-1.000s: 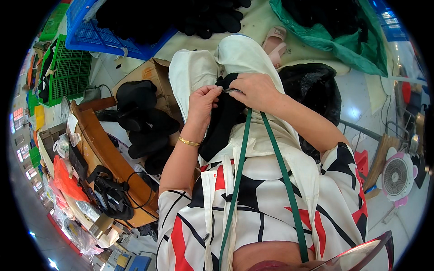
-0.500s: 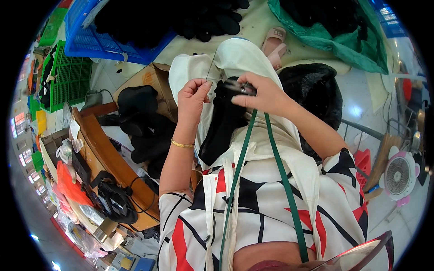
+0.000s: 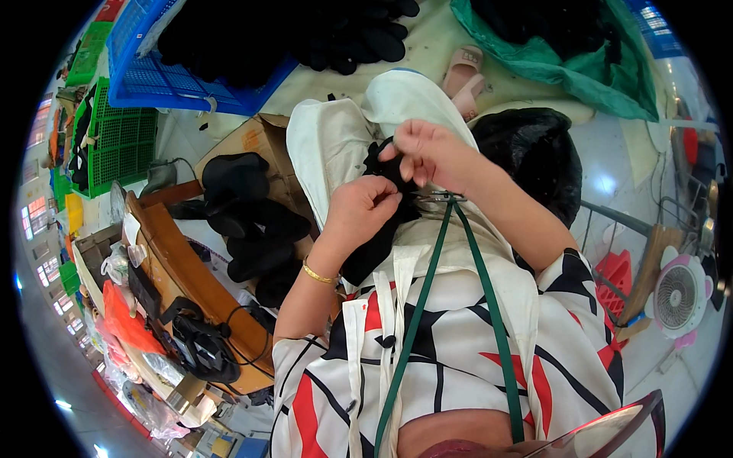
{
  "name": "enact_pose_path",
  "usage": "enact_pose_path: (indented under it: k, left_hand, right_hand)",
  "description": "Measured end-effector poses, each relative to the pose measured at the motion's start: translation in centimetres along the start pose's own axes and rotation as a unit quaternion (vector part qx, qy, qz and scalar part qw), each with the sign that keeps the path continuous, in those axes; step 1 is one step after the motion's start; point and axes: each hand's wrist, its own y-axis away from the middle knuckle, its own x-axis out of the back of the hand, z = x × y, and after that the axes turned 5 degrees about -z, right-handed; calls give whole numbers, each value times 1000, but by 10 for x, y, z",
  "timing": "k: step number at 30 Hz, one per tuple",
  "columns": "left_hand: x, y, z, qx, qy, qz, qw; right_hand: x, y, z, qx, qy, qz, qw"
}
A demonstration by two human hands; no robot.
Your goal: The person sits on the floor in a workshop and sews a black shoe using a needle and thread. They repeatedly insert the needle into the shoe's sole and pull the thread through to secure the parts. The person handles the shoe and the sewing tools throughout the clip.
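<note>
Hands (image 3: 360,212) close together over black fabric (image 3: 374,248), grip unclear, metal tool (image 3: 438,197) beside, blue crate (image 3: 229,95), black bag (image 3: 531,164) nearby

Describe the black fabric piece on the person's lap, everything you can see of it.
The black fabric piece looks soft, matt and fairly long, its upper end crumpled. It lies slantwise over the pale cloth covering the lap, one end toward the knees, the other toward the waist at left. The left hand hides part of its middle, thumb and fingertip pinched together; the right hand is by its upper end, fingers bent. Its full outline and seams cannot be made out.
</note>
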Motion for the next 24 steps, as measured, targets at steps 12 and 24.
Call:
enact_pose_path:
  k: [12, 24]
  left_hand:
    - [26, -4, -13, 95, 61, 39, 993]
    - [44, -24, -27, 101, 248, 159, 950]
  right_hand:
    - [87, 26, -56, 229, -204, 103, 946]
    - [81, 19, -13, 211, 132, 172, 953]
